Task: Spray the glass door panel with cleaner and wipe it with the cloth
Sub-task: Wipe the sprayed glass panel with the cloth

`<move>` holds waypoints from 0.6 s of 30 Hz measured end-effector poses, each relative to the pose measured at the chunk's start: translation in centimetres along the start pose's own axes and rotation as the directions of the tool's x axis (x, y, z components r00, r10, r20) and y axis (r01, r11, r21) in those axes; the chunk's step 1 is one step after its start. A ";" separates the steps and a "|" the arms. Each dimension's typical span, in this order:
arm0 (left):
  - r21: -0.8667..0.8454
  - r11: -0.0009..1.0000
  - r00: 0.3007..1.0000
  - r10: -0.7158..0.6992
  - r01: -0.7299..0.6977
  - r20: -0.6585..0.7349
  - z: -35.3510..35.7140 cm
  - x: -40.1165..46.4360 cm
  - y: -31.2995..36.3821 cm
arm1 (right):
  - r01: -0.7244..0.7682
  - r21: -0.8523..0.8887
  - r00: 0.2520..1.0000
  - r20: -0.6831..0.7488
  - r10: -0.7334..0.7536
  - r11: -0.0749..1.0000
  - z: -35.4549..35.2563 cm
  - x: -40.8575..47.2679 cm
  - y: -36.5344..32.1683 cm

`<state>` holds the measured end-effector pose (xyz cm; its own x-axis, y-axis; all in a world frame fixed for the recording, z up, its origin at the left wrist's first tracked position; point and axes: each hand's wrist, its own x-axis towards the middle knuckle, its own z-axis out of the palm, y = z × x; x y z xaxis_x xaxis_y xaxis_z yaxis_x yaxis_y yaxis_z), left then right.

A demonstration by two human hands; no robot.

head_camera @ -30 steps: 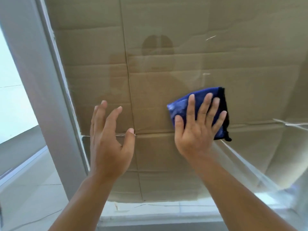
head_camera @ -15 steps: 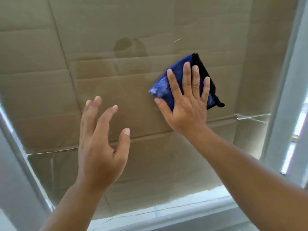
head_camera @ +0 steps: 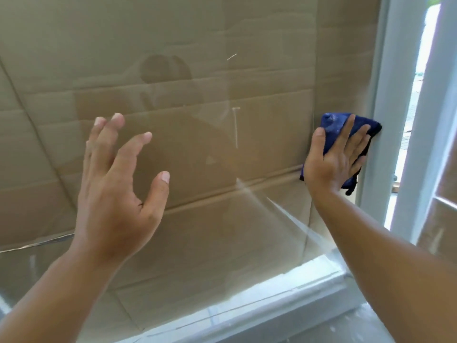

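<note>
The glass door panel [head_camera: 222, 100] fills most of the view, with brown cardboard behind it and a faint reflection on it. My right hand [head_camera: 333, 157] presses a folded blue cloth [head_camera: 332, 122] flat against the glass, right at the panel's right edge beside the white frame. Its fingers are straight and spread over the cloth. My left hand [head_camera: 116, 184] is raised in front of the glass at the left, fingers spread and relaxed, holding nothing. No spray bottle is in view.
A white door frame post [head_camera: 378, 120] stands along the right edge of the glass, with a bright gap to the outside beyond it. A white bottom rail [head_camera: 259, 310] runs under the panel. A streak of light [head_camera: 289, 216] crosses the lower glass.
My right hand has slid the cloth rightward and down across the glass to the frame's edge. The view has turned right; my left hand stays raised and empty.
</note>
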<state>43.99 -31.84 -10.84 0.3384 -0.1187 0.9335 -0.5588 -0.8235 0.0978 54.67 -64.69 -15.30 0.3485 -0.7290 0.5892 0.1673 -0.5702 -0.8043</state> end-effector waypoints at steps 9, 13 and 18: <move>-0.063 0.992 0.994 -0.111 0.110 -0.023 1.1 -2.7 0.9 | 0.478 -0.078 0.878 0.058 -0.475 0.875 4.5 -14.5 -4.6; -0.074 0.989 0.992 -0.128 0.127 -0.009 1.3 -3.8 1.3 | 0.790 -0.048 0.611 0.136 -0.780 0.611 5.1 -18.7 -5.4; -0.083 0.995 0.998 -0.054 0.057 0.045 2.1 -4.5 1.8 | 0.820 -0.084 0.572 0.121 -0.811 0.566 4.2 -14.7 -2.5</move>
<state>43.06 -33.93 -15.54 0.4018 -0.0993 0.9103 -0.5995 -0.7800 0.1795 53.01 -50.96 -22.25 0.1753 0.0915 0.9803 0.3028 -0.9524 0.0348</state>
